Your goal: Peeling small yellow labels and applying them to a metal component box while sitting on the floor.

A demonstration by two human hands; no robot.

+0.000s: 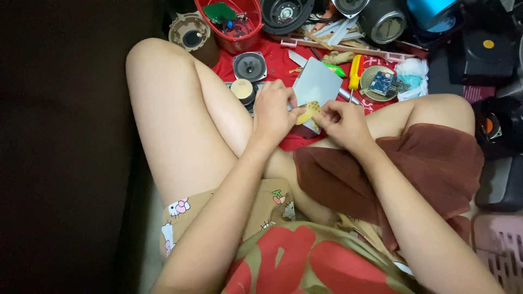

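Observation:
A small tan circuit board (309, 111) sits between both my hands above my crossed legs. My left hand (274, 110) grips its left end with curled fingers. My right hand (343, 121) pinches its right edge with thumb and fingertips. Under the board lies a grey-white flat box (317, 83) on a red cloth (283, 62). The board's underside is hidden.
On the red cloth lie a small speaker (249, 66), a yellow-handled screwdriver (355, 72), a round dish with a blue circuit board (381, 83) and a red bowl of parts (239, 27). A brown cloth (419, 163) covers my right thigh. Black devices (487, 51) crowd the right side.

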